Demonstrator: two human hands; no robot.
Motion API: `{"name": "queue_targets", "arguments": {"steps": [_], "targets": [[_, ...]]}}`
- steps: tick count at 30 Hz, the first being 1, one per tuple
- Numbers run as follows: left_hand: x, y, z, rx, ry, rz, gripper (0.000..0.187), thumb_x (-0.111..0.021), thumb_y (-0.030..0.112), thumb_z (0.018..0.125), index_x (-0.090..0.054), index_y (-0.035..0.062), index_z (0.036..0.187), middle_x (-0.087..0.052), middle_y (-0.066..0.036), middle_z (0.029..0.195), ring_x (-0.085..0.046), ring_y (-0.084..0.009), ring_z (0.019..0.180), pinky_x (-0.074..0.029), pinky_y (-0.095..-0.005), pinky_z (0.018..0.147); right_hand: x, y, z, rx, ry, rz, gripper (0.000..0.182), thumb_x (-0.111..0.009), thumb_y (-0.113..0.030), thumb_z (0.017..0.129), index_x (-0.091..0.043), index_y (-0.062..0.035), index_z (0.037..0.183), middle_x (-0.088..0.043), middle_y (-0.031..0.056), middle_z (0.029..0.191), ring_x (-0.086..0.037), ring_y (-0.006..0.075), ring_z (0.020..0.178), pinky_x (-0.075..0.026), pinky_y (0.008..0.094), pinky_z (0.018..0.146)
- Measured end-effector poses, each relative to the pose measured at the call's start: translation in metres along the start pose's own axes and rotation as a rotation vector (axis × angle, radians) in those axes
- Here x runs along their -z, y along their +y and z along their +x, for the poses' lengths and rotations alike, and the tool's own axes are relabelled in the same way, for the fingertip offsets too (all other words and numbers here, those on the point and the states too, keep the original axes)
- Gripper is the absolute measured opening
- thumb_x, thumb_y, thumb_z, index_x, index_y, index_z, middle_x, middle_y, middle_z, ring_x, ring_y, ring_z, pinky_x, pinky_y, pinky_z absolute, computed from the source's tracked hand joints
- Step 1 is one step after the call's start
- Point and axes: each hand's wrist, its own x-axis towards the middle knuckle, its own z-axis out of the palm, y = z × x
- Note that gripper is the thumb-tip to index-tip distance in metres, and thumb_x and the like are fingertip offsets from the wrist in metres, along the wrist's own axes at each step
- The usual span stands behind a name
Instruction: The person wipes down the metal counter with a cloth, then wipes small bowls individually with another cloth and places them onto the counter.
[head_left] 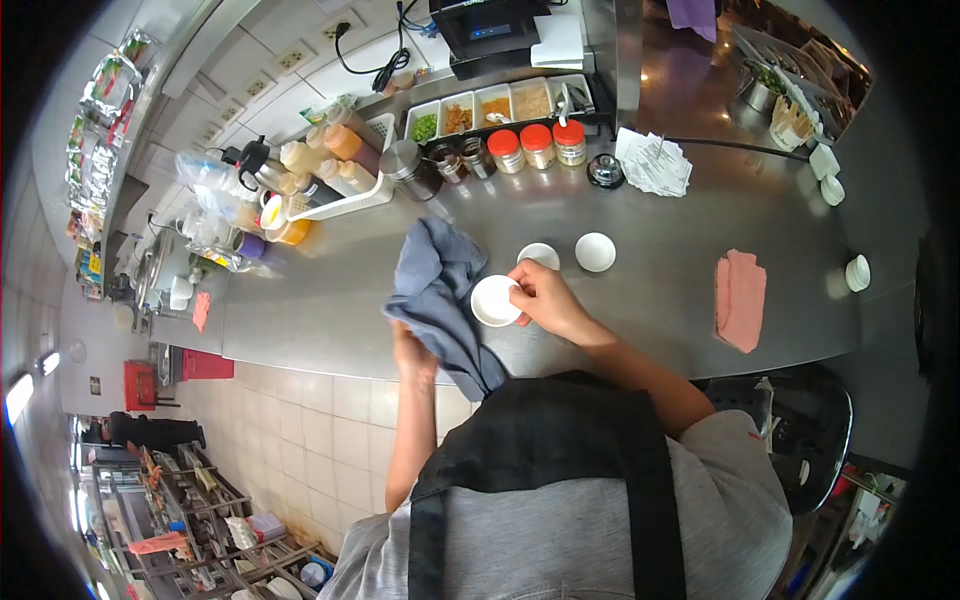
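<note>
Between the thumb and fingers of my right hand (pixel 541 298) is the rim of a small white bowl (pixel 494 301), its inside facing up. My left hand (pixel 410 352) is closed on a blue-grey cloth (pixel 436 285), which hangs over the counter's front edge and reaches close to the bowl; part of the hand is hidden under it. Just behind my right hand stands a second white bowl (pixel 539 254), partly covered by the hand. A third white bowl (pixel 596 252) sits to its right on the steel counter (pixel 640 300).
A folded pink cloth (pixel 740 300) lies at the right. Along the back stand red-lidded jars (pixel 537 147), a tray of chopped ingredients (pixel 494 104), a bell (pixel 605 171), papers (pixel 654 163) and a white basket of bottles (pixel 345 200). Far left, a person (pixel 155 431) stands in the room.
</note>
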Motion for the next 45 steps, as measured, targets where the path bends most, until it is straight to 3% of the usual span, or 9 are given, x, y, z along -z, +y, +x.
{"name": "queue_targets", "arguments": {"steps": [11, 19, 20, 23, 27, 31, 37, 41, 45], "targets": [[-0.036, -0.027, -0.029, 0.079, -0.264, 0.294, 0.037, -0.053, 0.011, 0.097, -0.049, 0.0051, 0.133, -0.058, -0.012, 0.128, -0.060, -0.0253, 0.111, -0.051, -0.0404, 0.097, -0.010, 0.007, -0.002, 0.089, -0.018, -0.074, 0.016, -0.056, -0.007, 0.094, -0.058, 0.0025, 0.107, -0.063, 0.0065, 0.088, -0.059, 0.0100, 0.066, -0.051, 0.0240, 0.052], [-0.053, -0.026, -0.034, -0.191, -0.365, 0.969, 0.034, -0.062, -0.001, 0.086, -0.057, 0.0034, 0.120, -0.064, -0.004, 0.108, -0.061, -0.0117, 0.096, -0.051, -0.0298, 0.084, -0.017, 0.007, 0.001, 0.444, 0.069, -0.304, 0.023, -0.060, -0.015, 0.094, -0.063, -0.0079, 0.115, -0.063, 0.0067, 0.084, -0.057, 0.0102, 0.058, -0.046, 0.0255, 0.051], [-0.067, -0.029, -0.039, -0.247, -0.375, 0.857, 0.034, -0.061, -0.004, 0.086, -0.056, 0.0031, 0.118, -0.064, -0.003, 0.105, -0.061, -0.0105, 0.094, -0.051, -0.0284, 0.083, -0.019, -0.015, -0.008, 0.115, 0.016, -0.050, 0.025, -0.060, -0.015, 0.095, -0.062, -0.0068, 0.118, -0.063, 0.0065, 0.083, -0.057, 0.0100, 0.061, -0.048, 0.0251, 0.054], [-0.080, -0.036, -0.045, -0.328, -0.333, 0.833, 0.034, -0.060, -0.006, 0.085, -0.055, 0.0033, 0.118, -0.064, -0.003, 0.104, -0.061, -0.0106, 0.092, -0.050, -0.0271, 0.082, -0.018, -0.006, -0.003, 0.120, 0.025, 0.078, 0.027, -0.060, -0.015, 0.095, -0.060, -0.0054, 0.121, -0.063, 0.0058, 0.083, -0.057, 0.0096, 0.063, -0.048, 0.0246, 0.056], [-0.070, -0.041, -0.027, -0.486, -0.170, 0.836, 0.026, -0.058, -0.006, 0.087, -0.058, 0.0028, 0.112, -0.065, -0.004, 0.100, -0.061, -0.0106, 0.089, -0.050, -0.0251, 0.078, -0.015, 0.016, 0.001, 0.484, -0.011, -0.144, 0.033, -0.065, -0.012, 0.092, -0.059, -0.0030, 0.123, -0.059, 0.0073, 0.090, -0.060, 0.0114, 0.068, -0.050, 0.0239, 0.060], [-0.076, -0.038, -0.030, -0.448, -0.023, 0.889, 0.016, -0.055, -0.004, 0.090, -0.059, 0.0012, 0.105, -0.064, -0.003, 0.093, -0.060, -0.0090, 0.084, -0.050, -0.0232, 0.073, -0.025, -0.006, -0.016, 0.031, -0.195, 0.196, 0.042, -0.059, -0.009, 0.094, -0.053, -0.0110, 0.136, -0.055, 0.0086, 0.091, -0.059, 0.0125, 0.067, -0.053, 0.0249, 0.064], [-0.069, -0.027, -0.031, -0.400, -0.380, 1.071, 0.035, -0.060, -0.004, 0.086, -0.052, 0.0023, 0.119, -0.062, -0.002, 0.101, -0.059, -0.0092, 0.091, -0.050, -0.0245, 0.079, -0.010, 0.012, 0.002, 0.599, -0.058, -0.527, 0.045, -0.056, -0.005, 0.093, -0.053, -0.0129, 0.137, -0.050, 0.0058, 0.086, -0.056, 0.0131, 0.062, -0.048, 0.0280, 0.058], [-0.082, -0.023, -0.038, -0.319, -0.340, 0.884, 0.045, -0.061, -0.012, 0.080, -0.050, 0.0021, 0.121, -0.063, -0.004, 0.103, -0.061, -0.0120, 0.093, -0.052, -0.0277, 0.081, -0.019, -0.014, -0.002, 0.211, -0.092, -0.038, 0.028, -0.061, -0.005, 0.090, -0.060, -0.0051, 0.119, -0.056, 0.0052, 0.078, -0.054, 0.0112, 0.058, -0.046, 0.0275, 0.055], [-0.077, -0.028, -0.030, -0.380, -0.184, 0.792, 0.020, -0.061, -0.007, 0.083, -0.061, 0.0009, 0.102, -0.066, -0.002, 0.088, -0.062, -0.0097, 0.077, -0.052, -0.0267, 0.070, -0.027, -0.014, 0.000, 0.158, -0.080, 0.076, 0.016, -0.067, -0.007, 0.089, -0.059, -0.0010, 0.102, -0.060, 0.0036, 0.074, -0.056, 0.0076, 0.058, -0.046, 0.0239, 0.047]]}}
